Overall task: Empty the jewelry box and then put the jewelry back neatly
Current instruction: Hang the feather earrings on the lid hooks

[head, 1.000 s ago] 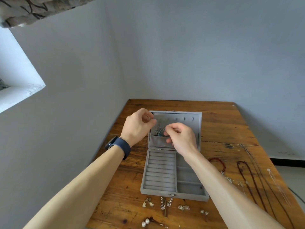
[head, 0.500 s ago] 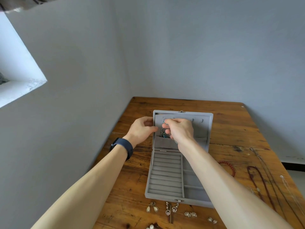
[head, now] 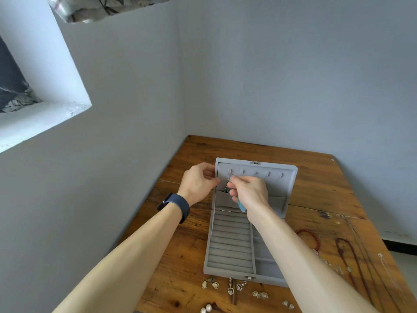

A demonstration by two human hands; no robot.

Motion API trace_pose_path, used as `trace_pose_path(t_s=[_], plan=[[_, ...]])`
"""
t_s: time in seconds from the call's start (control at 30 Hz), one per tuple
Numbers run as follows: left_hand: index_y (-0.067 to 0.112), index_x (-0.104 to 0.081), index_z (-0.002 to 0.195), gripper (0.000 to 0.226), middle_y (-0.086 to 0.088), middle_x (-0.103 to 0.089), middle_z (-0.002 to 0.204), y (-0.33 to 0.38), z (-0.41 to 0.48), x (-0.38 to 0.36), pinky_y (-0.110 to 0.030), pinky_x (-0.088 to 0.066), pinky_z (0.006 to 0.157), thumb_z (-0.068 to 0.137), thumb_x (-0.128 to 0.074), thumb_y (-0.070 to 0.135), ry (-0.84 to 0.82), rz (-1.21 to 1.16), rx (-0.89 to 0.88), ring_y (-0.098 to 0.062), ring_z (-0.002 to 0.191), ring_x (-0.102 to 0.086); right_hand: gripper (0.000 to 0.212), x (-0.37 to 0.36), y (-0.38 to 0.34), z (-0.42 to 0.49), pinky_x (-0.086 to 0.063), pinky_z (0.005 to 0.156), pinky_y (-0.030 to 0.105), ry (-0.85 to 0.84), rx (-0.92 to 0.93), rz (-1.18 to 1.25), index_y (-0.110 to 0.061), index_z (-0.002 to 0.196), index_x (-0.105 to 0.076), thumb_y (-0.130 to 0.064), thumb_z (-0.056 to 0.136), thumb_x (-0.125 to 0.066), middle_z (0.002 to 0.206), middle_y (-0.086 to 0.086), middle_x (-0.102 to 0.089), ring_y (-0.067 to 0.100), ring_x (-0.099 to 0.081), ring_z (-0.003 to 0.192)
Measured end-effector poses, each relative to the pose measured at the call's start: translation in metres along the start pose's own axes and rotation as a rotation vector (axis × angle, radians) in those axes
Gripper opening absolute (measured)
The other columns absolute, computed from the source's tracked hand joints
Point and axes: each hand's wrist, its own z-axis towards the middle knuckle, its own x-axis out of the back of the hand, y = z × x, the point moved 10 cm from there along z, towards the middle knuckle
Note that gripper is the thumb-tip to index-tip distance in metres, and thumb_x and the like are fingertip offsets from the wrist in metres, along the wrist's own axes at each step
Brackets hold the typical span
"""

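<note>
A grey velvet jewelry box [head: 230, 249] lies open on the wooden table [head: 316, 190], its lid [head: 284, 184] propped up with a row of hooks. My right hand [head: 248, 193] pinches a silver necklace [head: 228, 185] at the leftmost hook; a turquoise pendant [head: 242, 206] hangs below my palm. My left hand [head: 198, 182] grips the lid's left edge. Ring rolls and side compartments in the base hold nothing that I can see.
Earrings [head: 209, 284] and small pendants [head: 235, 286] lie along the table's near edge, with pearls [head: 206, 309] at the bottom. A red bead bracelet [head: 312, 237] and dark long necklaces [head: 352, 260] lie to the right. Walls close in at left and back.
My right hand has stayed at the leftmost hook with the necklace, and the turquoise pendant now shows below my palm. My left hand shifted to the lid's left edge. The camera view tilted up.
</note>
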Motion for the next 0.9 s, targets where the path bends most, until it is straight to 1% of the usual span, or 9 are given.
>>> trace_pose_path(t_s=[0.03, 0.13, 0.23, 0.3, 0.37, 0.43, 0.57, 0.67, 0.9], plan=[[0.023, -0.068, 0.116, 0.029, 0.021, -0.062, 0.091, 0.000, 0.000, 0.000, 0.000, -0.041, 0.058, 0.088, -0.072, 0.022, 0.014, 0.008, -0.004, 0.009, 0.081, -0.058, 0.011, 0.001, 0.002, -0.001, -0.056, 0.057, 0.025, -0.023, 0.013, 0.013, -0.019, 0.083, -0.072, -0.027, 0.091, -0.071, 0.068, -0.007, -0.075, 0.006, -0.065, 0.054], [0.023, -0.065, 0.118, 0.029, 0.015, -0.063, 0.098, 0.002, -0.001, -0.002, -0.003, -0.040, 0.059, 0.090, -0.069, 0.024, 0.036, 0.035, -0.022, 0.008, 0.080, -0.056, 0.020, 0.007, 0.014, -0.001, -0.055, 0.057, 0.024, -0.104, 0.023, -0.023, -0.018, 0.098, -0.064, -0.033, 0.089, -0.074, 0.081, -0.001, -0.076, 0.006, -0.067, 0.058], [0.023, -0.064, 0.119, 0.028, 0.014, -0.063, 0.101, 0.000, -0.001, -0.004, -0.005, -0.041, 0.060, 0.091, -0.069, 0.024, 0.035, 0.007, -0.021, 0.006, 0.082, -0.057, 0.010, 0.019, 0.018, 0.001, -0.059, 0.069, 0.030, -0.143, 0.108, -0.190, -0.021, 0.096, -0.065, -0.026, 0.091, -0.072, 0.083, 0.000, -0.075, 0.009, -0.068, 0.067], [0.023, -0.064, 0.118, 0.028, 0.015, -0.063, 0.100, -0.003, 0.000, -0.004, -0.004, -0.043, 0.059, 0.091, -0.070, 0.024, 0.028, -0.011, -0.015, 0.005, 0.083, -0.058, 0.004, 0.030, 0.004, 0.000, -0.053, 0.073, 0.016, -0.083, 0.276, -0.359, -0.026, 0.090, -0.067, -0.026, 0.091, -0.071, 0.079, -0.010, -0.073, 0.004, -0.066, 0.073], [0.024, -0.064, 0.117, 0.027, 0.015, -0.064, 0.100, -0.004, -0.001, -0.003, -0.003, -0.044, 0.057, 0.091, -0.071, 0.024, 0.025, -0.020, -0.017, 0.005, 0.085, -0.059, 0.003, 0.037, -0.017, -0.007, -0.041, 0.064, 0.002, 0.011, 0.493, -0.529, -0.027, 0.093, -0.069, -0.024, 0.092, -0.070, 0.082, -0.017, -0.067, -0.001, -0.059, 0.073], [0.024, -0.064, 0.117, 0.027, 0.015, -0.064, 0.100, -0.006, -0.001, -0.003, -0.002, -0.045, 0.057, 0.091, -0.071, 0.024, 0.020, -0.032, -0.016, 0.004, 0.085, -0.060, 0.007, 0.038, -0.035, -0.017, -0.036, 0.058, 0.005, 0.080, 0.693, -0.649, -0.021, 0.098, -0.070, -0.017, 0.092, -0.070, 0.085, -0.010, -0.067, 0.007, -0.059, 0.070], [0.026, -0.064, 0.115, 0.026, 0.016, -0.064, 0.101, -0.006, -0.001, -0.004, -0.007, -0.045, 0.062, 0.090, -0.071, 0.024, 0.016, -0.047, -0.016, 0.003, 0.088, -0.060, 0.006, 0.033, -0.047, -0.032, -0.042, 0.067, 0.027, 0.180, 0.946, -0.792, -0.013, 0.089, -0.073, -0.011, 0.085, -0.077, 0.088, 0.002, -0.068, 0.026, -0.063, 0.080], [0.027, -0.065, 0.111, 0.023, 0.017, -0.065, 0.098, -0.005, 0.000, -0.003, -0.007, -0.043, 0.065, 0.089, -0.072, 0.025, 0.027, -0.036, -0.026, 0.005, 0.088, -0.059, 0.003, 0.029, -0.041, -0.034, -0.042, 0.067, 0.035, 0.262, 0.953, -0.922, -0.020, 0.084, -0.078, -0.018, 0.081, -0.079, 0.086, -0.002, -0.066, 0.028, -0.056, 0.083], [0.032, -0.062, 0.106, 0.021, 0.023, -0.062, 0.093, -0.004, -0.001, -0.002, -0.004, -0.043, 0.059, 0.089, -0.072, 0.026, 0.033, -0.026, -0.039, 0.007, 0.085, -0.059, 0.025, 0.008, -0.019, -0.029, -0.053, 0.085, 0.034, -0.049, 0.809, -0.906, -0.017, 0.109, -0.072, -0.012, 0.087, -0.062, 0.105, -0.001, -0.075, 0.022, -0.067, 0.095]])
